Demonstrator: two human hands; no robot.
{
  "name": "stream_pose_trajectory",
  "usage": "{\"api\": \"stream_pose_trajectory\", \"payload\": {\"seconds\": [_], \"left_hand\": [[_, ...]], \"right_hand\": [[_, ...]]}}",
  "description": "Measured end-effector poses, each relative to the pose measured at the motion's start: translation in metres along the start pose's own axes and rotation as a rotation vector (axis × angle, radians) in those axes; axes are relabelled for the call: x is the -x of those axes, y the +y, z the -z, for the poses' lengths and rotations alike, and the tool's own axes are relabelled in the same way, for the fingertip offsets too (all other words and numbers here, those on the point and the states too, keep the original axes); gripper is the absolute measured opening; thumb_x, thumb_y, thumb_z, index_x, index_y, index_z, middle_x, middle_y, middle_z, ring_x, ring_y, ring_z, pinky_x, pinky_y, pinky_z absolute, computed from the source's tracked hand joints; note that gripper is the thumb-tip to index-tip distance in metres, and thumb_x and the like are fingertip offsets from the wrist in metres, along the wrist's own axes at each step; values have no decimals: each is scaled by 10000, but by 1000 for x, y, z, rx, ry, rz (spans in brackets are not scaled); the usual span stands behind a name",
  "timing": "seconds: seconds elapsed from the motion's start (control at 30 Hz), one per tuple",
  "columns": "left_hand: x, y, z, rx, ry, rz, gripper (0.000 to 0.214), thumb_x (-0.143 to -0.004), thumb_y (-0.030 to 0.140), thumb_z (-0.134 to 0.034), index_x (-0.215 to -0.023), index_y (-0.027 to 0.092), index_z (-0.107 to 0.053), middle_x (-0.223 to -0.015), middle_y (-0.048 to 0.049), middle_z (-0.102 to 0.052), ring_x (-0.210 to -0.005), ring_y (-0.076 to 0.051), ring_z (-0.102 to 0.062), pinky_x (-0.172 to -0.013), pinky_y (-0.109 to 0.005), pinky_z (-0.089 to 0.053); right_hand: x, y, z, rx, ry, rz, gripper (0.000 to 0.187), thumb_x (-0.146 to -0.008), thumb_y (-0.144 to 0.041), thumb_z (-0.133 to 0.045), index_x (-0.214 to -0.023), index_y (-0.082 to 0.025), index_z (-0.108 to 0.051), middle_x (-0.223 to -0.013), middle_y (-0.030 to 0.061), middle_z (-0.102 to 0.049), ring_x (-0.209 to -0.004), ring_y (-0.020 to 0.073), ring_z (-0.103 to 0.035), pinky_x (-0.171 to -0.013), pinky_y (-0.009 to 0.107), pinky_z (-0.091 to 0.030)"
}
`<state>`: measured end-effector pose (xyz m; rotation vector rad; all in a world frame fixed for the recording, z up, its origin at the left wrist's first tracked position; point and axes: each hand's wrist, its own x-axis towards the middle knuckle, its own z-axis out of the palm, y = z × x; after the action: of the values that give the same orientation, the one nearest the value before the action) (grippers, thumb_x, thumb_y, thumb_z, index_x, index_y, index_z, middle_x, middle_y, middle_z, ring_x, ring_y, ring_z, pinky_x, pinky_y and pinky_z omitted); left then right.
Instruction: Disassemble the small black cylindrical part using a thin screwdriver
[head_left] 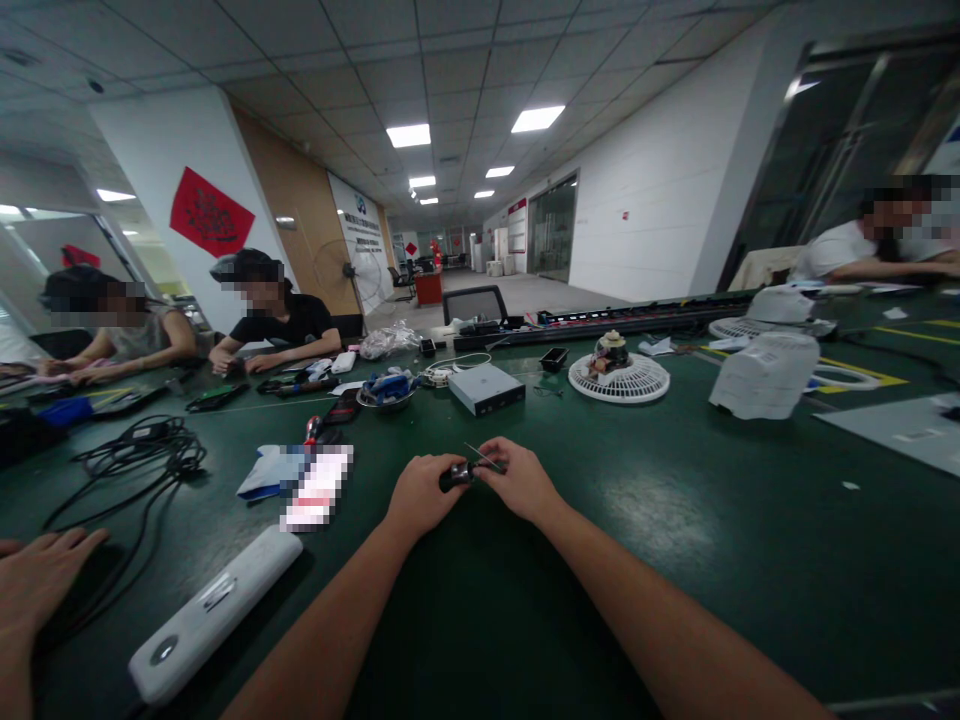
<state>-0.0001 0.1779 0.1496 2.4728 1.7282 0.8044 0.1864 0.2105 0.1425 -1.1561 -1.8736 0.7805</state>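
Table: a dark green top [675, 540] fills the lower view. Its near edge is cut off under the forearms, and its far side ends along a black rail [637, 318].
Open room: bare green lies right of the right forearm and ahead of the hands, up to the grey box [486, 388]. The left side is crowded.
Near left: a long white case [214, 610] lies slanted just beside the left forearm. Another person's hand [37, 580] rests flat on the top, cut by the frame.
Left hand [420, 495]: curled closed, knuckles up, around one end of a small dark part [457, 475].
Right hand [519, 480]: fingers pinched narrow on the other end, where thin wire leads [484, 458] stick out.
Part's place: between the two hands, low over the table at mid-view.
Hard to make out: the part is tiny and mostly covered by fingers, so its kind cannot be told. Whether it touches the top cannot be told either.
Middle left: a black cable tangle [135, 460] and a pixelled-out paper [315, 488].
Middle right: a white fan grille [619, 380] carrying a motor, and a white housing [765, 375] well apart from the hands.
Far side: two seated people [285, 320] at left and one at right.
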Motion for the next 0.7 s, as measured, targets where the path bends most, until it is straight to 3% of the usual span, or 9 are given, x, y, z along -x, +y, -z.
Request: {"api": "stream_pose_trajectory", "payload": {"seconds": [0.1, 0.23, 0.47, 0.7], "left_hand": [[1, -1, -1, 10, 5, -11, 301, -792, 293, -693, -1089, 246, -672, -973, -23, -714, -873, -213, -624, -791, -348, -458], [2, 0, -1, 28, 0, -51, 309, -795, 298, -698, -1098, 243, -662, -959, -23, -711, -869, -210, -615, -778, -337, -452], [3, 1, 2, 35, -30, -89, 315, -787, 308, -714, -1089, 243, -655, -952, -24, -703, -868, -218, -602, -773, -345, -452], [4, 2, 5, 102, -40, -153, 280, -785, 224, -705, -1061, 226, -656, -1034, -33, -707, -951, -212, -617, -873, -365, -455]], "right_hand": [[-1, 2, 0, 62, 14, 2, 128, -767, -289, -690, -870, -222, -728, -867, 15, -726, -762, 170, -636, -701, 290, -462], [-1, 3, 1, 78, 8, 66, 155, -769, -272, -677, -896, -238, -760, -888, 15, -725, -795, 170, -632, -733, 291, -451], [0, -1, 2, 103, -2, 6, 89, -725, -250, -699, -789, -216, -752, -747, -5, -707, -658, 149, -578, -623, 267, -408], [1, -2, 6, 128, -46, -50, 133, -695, -301, -741, -763, -197, -694, -735, -11, -689, -677, 142, -586, -605, 249, -401]]}}
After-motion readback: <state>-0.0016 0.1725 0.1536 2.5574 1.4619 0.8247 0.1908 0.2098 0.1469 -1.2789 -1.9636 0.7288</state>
